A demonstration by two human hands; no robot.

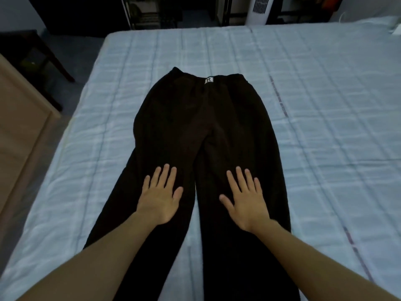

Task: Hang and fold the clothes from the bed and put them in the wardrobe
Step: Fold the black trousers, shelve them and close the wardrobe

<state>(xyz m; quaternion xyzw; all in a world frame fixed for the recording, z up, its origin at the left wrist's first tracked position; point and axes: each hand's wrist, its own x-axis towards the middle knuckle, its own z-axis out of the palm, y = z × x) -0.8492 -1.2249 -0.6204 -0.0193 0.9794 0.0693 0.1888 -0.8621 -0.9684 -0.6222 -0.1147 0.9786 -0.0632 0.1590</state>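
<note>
A pair of dark trousers [195, 127] lies spread flat on the bed [325, 105], waistband away from me with a small white label at its middle, legs running toward me. My left hand [161, 197] rests flat on the left leg with fingers straight and spread. On the right leg my right hand [245, 200] lies flat the same way. Neither hand holds anything.
The bed has a pale blue checked cover. A tan wooden piece of furniture [19, 131] stands at the left, with a dark table [28, 51] behind it. Beyond the bed's far edge are a dark open rack [156, 14] and a white tower fan [259, 9].
</note>
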